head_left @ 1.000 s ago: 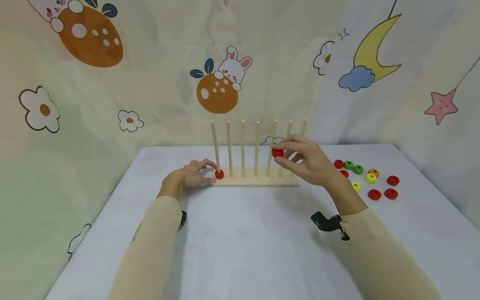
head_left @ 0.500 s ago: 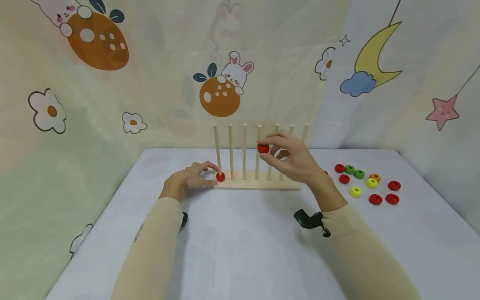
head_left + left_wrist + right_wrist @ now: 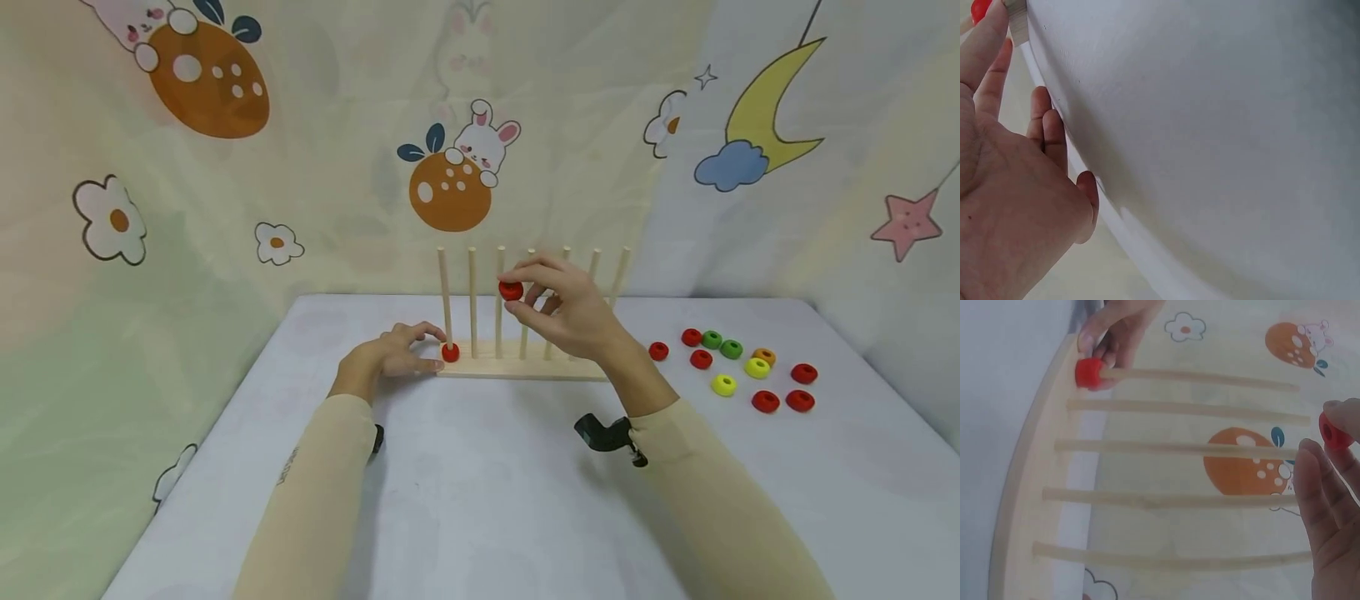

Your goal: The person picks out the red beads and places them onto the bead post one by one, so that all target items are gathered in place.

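In the head view, my right hand pinches a red bead between thumb and fingertips, high among the pegs of a wooden peg rack. The right wrist view shows the hole of this bead beside the upper end of the second peg from the left. Another red bead sits at the bottom of the leftmost peg. My left hand holds the left end of the rack's base, thumb at the front and forefinger behind; its other fingers extend loosely.
Several loose beads lie on the white table right of the rack: red beads, green beads, yellow beads and an orange bead. A printed cloth hangs right behind the table.
My right hand has carried its red bead leftward along the pegs and slightly up, from near the fifth peg to near the third in the head view. The left hand stays at the rack's end.
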A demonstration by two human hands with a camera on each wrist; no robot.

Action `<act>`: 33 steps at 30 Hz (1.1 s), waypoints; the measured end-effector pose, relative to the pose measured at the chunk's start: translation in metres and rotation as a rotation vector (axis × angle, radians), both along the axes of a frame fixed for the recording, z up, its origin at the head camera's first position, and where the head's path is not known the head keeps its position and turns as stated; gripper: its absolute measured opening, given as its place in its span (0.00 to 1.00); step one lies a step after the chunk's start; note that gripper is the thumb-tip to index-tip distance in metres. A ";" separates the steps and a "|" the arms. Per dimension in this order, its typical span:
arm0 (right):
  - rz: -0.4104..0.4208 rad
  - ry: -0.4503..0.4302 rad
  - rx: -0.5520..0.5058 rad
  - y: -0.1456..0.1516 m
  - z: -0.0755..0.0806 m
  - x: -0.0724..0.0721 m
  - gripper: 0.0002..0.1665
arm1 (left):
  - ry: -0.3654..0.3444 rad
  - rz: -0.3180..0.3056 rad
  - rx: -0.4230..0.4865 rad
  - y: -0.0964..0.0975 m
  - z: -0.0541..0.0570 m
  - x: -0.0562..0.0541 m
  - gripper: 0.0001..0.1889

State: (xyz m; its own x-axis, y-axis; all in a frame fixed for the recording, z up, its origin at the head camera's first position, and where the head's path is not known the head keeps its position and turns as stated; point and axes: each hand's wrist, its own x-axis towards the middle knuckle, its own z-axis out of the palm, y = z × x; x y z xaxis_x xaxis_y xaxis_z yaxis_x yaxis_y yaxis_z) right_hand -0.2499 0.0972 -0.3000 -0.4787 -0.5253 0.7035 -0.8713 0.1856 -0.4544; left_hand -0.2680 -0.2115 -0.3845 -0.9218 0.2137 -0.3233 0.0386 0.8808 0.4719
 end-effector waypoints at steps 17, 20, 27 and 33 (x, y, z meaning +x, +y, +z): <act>-0.012 -0.060 -0.060 -0.026 0.002 0.002 0.19 | -0.019 0.012 -0.025 0.000 -0.002 -0.002 0.29; -0.006 -0.062 -0.064 -0.030 0.002 0.001 0.19 | -0.018 0.016 -0.026 0.001 -0.001 -0.002 0.29; -0.018 -0.056 -0.079 -0.037 0.001 -0.002 0.19 | -0.020 0.031 -0.022 0.002 -0.003 -0.005 0.29; -0.019 0.013 -0.094 -0.046 0.005 -0.003 0.19 | -0.031 0.052 -0.015 0.002 -0.002 -0.003 0.29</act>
